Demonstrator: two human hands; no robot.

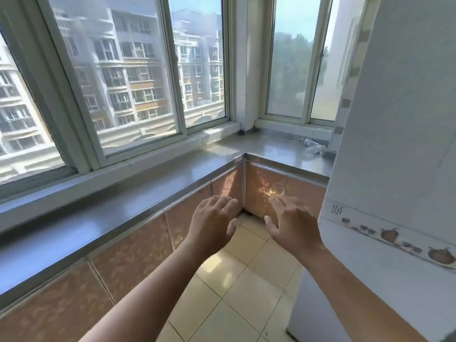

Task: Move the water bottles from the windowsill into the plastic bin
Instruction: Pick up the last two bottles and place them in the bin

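Note:
The grey steel windowsill (138,193) runs along the windows and turns a corner to the right. At its far right end lies a clear, crumpled-looking plastic bottle (313,146), partly hidden behind a white appliance. My left hand (213,224) and my right hand (293,224) are both stretched out in front of me, below the sill's corner, fingers apart and holding nothing. Both hands hang well short of the bottle. No plastic bin is in view.
A tall white appliance (394,144) with a fruit-pattern strip fills the right side. Copper-patterned cabinet doors (138,250) sit under the sill. Pale floor tiles (237,287) lie below my arms. Large windows (138,70) stand behind the sill.

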